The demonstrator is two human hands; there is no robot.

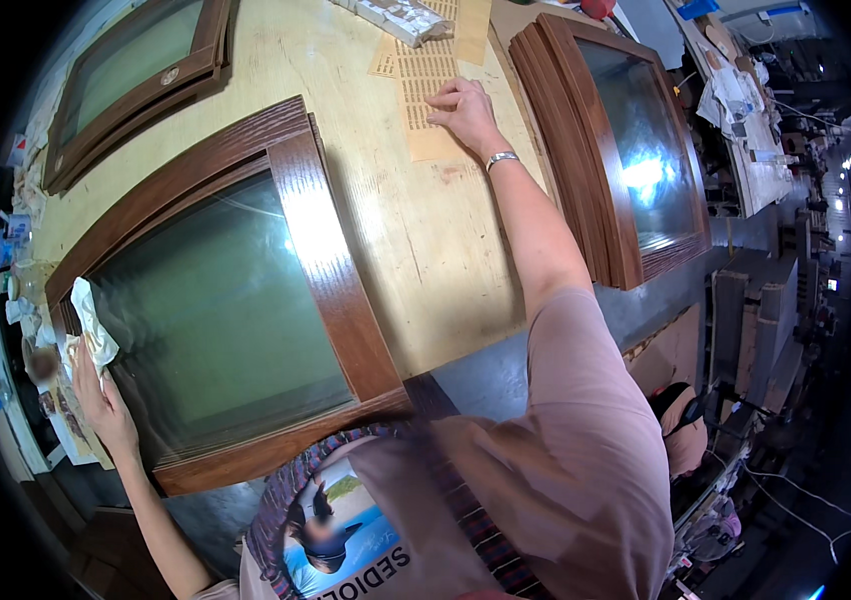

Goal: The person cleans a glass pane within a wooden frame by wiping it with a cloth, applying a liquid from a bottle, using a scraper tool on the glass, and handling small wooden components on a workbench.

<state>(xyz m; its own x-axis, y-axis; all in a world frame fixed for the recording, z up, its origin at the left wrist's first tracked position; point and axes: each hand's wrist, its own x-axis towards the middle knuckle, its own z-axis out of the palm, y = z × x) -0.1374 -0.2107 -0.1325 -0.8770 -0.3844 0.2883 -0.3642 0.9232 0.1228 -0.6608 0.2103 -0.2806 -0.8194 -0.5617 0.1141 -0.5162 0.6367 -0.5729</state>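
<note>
Tan sheet point(420, 78), rows of small dark print, far centre. My right hand point(466, 112) stretches over it, fingers bent; can't tell if gripping. My left hand point(100, 400) grasps white cloth point(94, 325), brown-framed panel's point(318, 240) left edge.

Left hand point(103, 402) is holding a white cloth point(94, 325) at the left edge of a brown-framed glass panel point(226, 310). Right hand point(466, 114) is reaching over a tan label sheet point(428, 80) on the counter point(426, 265); fingers maybe pinching, contact unclear. Stacked frames point(571, 140) are sitting to its right.
</note>
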